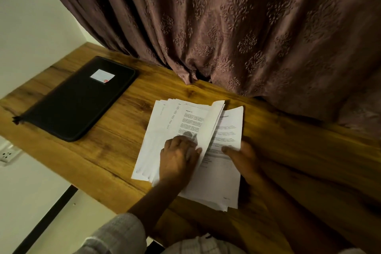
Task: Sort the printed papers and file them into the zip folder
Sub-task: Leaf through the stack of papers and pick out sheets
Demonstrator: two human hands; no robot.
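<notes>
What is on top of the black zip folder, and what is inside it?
On the zip folder sits a small white label with a red mark. The folder lies closed, so its contents cannot be seen.

Under the fingers (185, 140) of the left hand (177, 161), white printed paper sheets (165, 121) are seen as thin, smooth and matt. Around them a brown wooden tabletop (115, 150) is shown with visible grain and a faint satin sheen. Far left of the fingers, a black rectangular zip folder (78, 105) is covered in a dull matt material that cannot be identified. Beyond the fingers, a mauve-brown cloth curtain (226, 27) is embossed with raised, slightly lustrous motifs.
</notes>
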